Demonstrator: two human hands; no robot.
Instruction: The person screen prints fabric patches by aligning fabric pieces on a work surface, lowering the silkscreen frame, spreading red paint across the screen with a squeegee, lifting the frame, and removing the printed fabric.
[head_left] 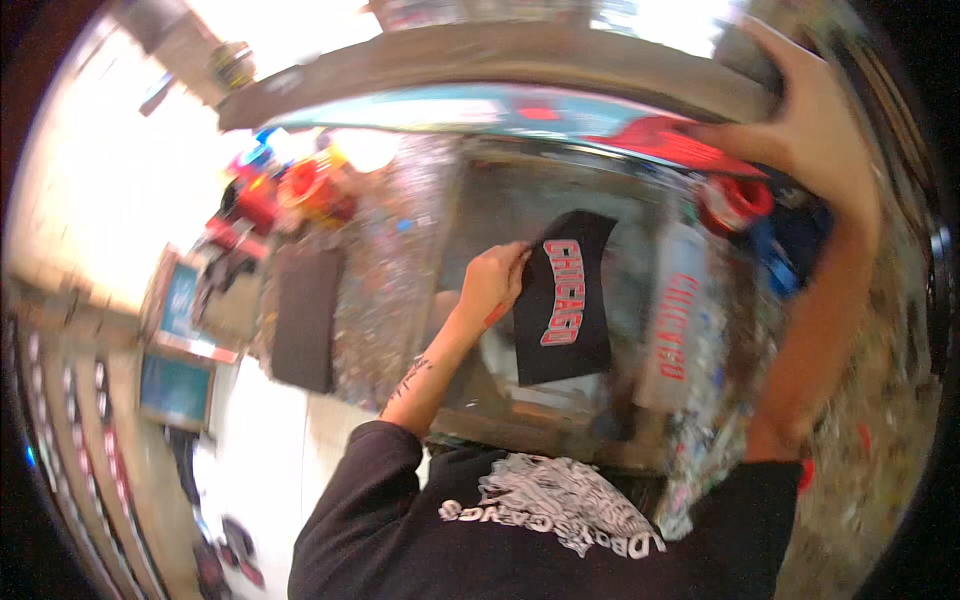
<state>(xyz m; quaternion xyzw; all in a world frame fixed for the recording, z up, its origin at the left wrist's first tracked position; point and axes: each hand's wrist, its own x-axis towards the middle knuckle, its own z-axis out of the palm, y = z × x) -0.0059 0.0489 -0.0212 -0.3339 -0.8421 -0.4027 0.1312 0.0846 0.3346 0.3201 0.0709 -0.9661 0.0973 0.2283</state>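
My left hand (494, 282) pinches the left edge of a black fabric piece (590, 345) with red and white lettering running down it. The piece hangs or lies over a dark, glossy printing board (480, 215); whether it touches the board I cannot tell. At the upper right, my right hand (810, 135) is closed around the end of a tilted-up screen-printing frame (480, 68). Teal mesh (400, 112) and a smear of red ink (665, 140) show along its near side. Motion blurs the right fingers.
A pale strip with red lettering (668, 320) lies right of the board. Red tubs (735, 203) and a blue item (772, 258) stand beyond it. Orange and red containers (312, 190) crowd the far left, with a dark flat block (308, 320) nearer. Small framed screens (177, 388) lean farther left.
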